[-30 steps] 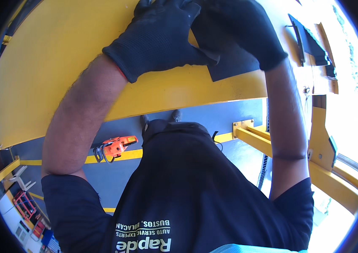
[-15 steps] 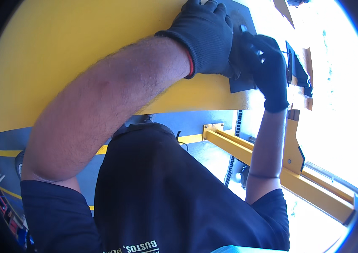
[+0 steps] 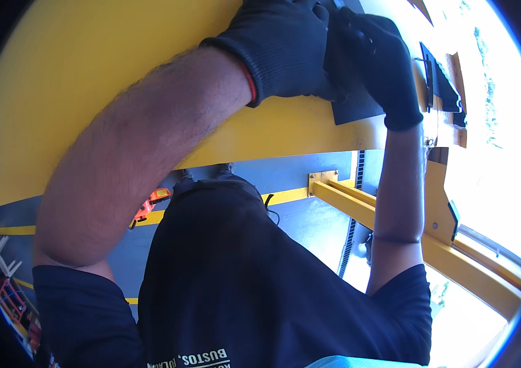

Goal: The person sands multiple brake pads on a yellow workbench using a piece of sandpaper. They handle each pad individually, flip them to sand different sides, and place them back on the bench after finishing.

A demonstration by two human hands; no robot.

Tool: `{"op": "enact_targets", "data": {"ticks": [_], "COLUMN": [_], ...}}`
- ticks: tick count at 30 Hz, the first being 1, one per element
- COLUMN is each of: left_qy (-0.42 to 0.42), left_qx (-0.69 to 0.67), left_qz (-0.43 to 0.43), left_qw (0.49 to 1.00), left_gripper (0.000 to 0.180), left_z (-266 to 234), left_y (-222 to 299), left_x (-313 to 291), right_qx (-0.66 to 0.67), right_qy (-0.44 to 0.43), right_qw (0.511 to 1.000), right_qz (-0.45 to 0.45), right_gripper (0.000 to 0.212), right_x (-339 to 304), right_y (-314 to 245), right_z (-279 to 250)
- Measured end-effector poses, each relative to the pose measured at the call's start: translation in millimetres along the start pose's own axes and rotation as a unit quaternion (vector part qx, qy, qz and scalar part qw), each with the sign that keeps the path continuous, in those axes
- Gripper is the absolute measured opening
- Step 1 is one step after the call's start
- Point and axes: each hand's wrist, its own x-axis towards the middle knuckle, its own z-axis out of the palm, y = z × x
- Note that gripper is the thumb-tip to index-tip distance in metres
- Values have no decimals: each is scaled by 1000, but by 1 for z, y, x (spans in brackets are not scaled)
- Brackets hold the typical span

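Observation:
My left hand (image 3: pixel 279 52), in a black knit glove with a red cuff edge, presses on a dark flat sheet (image 3: pixel 352 110) that lies against a large yellow panel (image 3: pixel 119 37). Its thumb is spread from the other fingers, which the top edge partly cuts off. Close beside it, my right hand (image 3: pixel 386 67), in a black glove too, is closed over the same sheet. A small object with a pale tip (image 3: pixel 339 3) sticks out at its fingers. What kind of thing it is stays hidden.
Dark strips (image 3: pixel 439 80) hang at the panel's right end. A yellow beam (image 3: pixel 358 205) runs below my right forearm. Down on the grey floor (image 3: pixel 297 230) are yellow lines and an orange object (image 3: pixel 152 204). Strong glare fills the right side.
Both hands sit higher in the picture, and my right hand has come closer to my left. The view has shifted, and the orange object now shows beside my left arm.

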Motion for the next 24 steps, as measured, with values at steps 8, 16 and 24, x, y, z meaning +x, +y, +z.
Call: {"op": "enact_targets", "data": {"ticks": [8,16,24], "left_qy": [-92,-91,-88], "left_qx": [-49,17,-11], "left_qz": [52,39,41], "left_qw": [993,995,995], "left_gripper": [101,89,86], "left_z": [-22,-23,-32], "left_y": [3,11,11], "left_x": [6,3,4], "right_qx": [50,3,-31], "right_qy": [-68,-26,-22], "right_qw": [989,997,996], "right_qz": [121,76,79], "right_gripper": [28,37,35], "right_x": [-4,-19,-25], "right_y": [9,7,-8], "right_z": [3,1,3]}}
